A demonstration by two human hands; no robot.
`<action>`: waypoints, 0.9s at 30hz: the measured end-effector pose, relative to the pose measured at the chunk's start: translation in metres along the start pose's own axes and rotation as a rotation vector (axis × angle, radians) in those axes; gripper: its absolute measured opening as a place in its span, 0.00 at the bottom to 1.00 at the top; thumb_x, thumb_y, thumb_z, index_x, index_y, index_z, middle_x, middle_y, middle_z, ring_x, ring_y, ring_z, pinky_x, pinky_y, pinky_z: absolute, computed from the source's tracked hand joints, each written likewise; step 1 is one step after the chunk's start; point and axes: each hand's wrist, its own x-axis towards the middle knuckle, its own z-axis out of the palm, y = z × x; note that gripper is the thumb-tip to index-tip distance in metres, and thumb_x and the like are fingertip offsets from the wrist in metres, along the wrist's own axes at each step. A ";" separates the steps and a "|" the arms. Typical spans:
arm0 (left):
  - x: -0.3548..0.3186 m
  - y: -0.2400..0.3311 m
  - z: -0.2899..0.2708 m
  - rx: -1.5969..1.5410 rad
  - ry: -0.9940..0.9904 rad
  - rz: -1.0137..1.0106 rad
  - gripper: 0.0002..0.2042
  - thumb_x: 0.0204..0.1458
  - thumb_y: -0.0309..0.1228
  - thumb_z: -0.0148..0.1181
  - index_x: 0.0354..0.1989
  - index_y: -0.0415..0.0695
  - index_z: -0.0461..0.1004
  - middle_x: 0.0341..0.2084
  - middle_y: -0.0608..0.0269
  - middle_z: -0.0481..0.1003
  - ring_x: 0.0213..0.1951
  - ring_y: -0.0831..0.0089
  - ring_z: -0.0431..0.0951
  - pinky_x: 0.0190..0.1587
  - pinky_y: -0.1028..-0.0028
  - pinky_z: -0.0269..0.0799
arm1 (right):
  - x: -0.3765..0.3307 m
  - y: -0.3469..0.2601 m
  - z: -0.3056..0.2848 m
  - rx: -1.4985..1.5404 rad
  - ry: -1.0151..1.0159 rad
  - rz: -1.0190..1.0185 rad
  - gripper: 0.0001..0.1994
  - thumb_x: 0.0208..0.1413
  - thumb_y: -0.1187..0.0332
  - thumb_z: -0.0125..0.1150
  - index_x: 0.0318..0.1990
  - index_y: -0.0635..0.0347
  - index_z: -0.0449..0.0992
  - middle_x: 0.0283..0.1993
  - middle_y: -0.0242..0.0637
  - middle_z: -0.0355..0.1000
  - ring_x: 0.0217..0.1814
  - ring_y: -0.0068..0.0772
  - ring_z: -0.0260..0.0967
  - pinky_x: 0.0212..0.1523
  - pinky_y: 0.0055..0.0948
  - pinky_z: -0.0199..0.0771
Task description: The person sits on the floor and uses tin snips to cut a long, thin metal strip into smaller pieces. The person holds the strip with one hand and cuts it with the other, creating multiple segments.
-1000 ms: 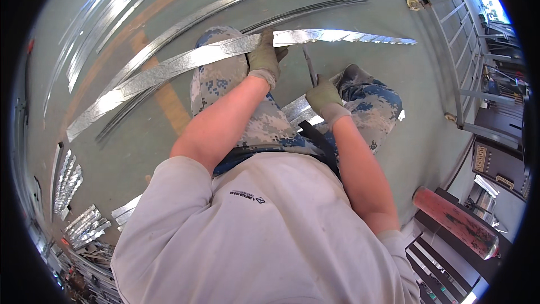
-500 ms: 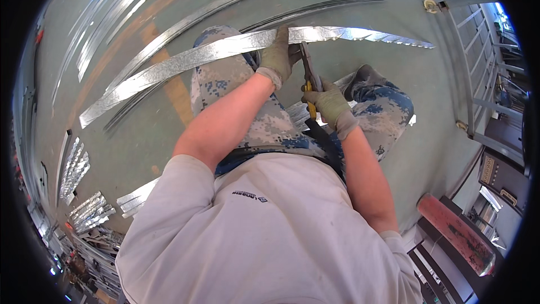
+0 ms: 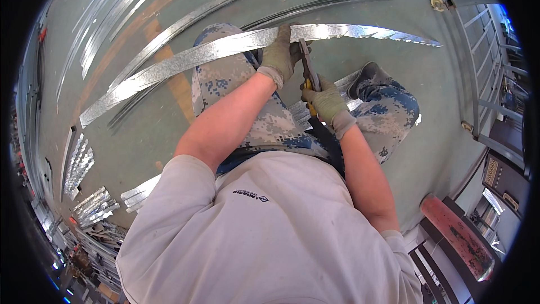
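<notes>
A long shiny sheet-metal strip (image 3: 185, 59) runs across in front of me, above my thigh. Along its right part the near edge carries a row of small cuts. My left hand (image 3: 277, 57), in a greenish work glove, is closed around the strip near its middle. Tin snips (image 3: 309, 67) with yellow on the handles are gripped in my right hand (image 3: 329, 104), also gloved. Their blades point away from me and meet the strip's near edge just right of my left hand; the exact bite of the tips is too small to make out.
More long metal strips (image 3: 219, 0) lie on the floor beyond and to the left. Bundles of notched strips (image 3: 79, 166) sit at the left. A metal frame on casters (image 3: 478, 62) stands at the right, with a red cylinder (image 3: 453, 231) nearer me.
The snips' handles look closer together in my right hand. My left hand keeps its hold on the strip. The whole view has shifted slightly.
</notes>
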 end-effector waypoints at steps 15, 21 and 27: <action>0.000 -0.003 -0.001 0.025 -0.030 0.026 0.22 0.77 0.47 0.60 0.65 0.41 0.74 0.47 0.45 0.85 0.42 0.48 0.89 0.50 0.52 0.89 | -0.012 -0.021 0.002 0.162 -0.057 0.079 0.24 0.64 0.67 0.71 0.66 0.62 0.77 0.37 0.39 0.81 0.27 0.30 0.74 0.28 0.34 0.74; 0.004 -0.003 -0.009 0.014 -0.060 0.008 0.22 0.77 0.47 0.58 0.65 0.41 0.74 0.46 0.45 0.85 0.42 0.49 0.89 0.50 0.51 0.89 | -0.022 -0.031 0.000 0.479 -0.174 0.154 0.32 0.61 0.70 0.72 0.73 0.63 0.73 0.39 0.39 0.79 0.25 0.32 0.75 0.24 0.35 0.74; 0.000 -0.004 -0.007 -0.085 -0.048 0.001 0.20 0.78 0.45 0.57 0.63 0.40 0.76 0.47 0.48 0.85 0.46 0.53 0.87 0.44 0.56 0.85 | -0.010 -0.019 0.007 0.391 -0.142 0.155 0.30 0.60 0.73 0.67 0.71 0.60 0.73 0.37 0.40 0.79 0.21 0.31 0.71 0.21 0.36 0.71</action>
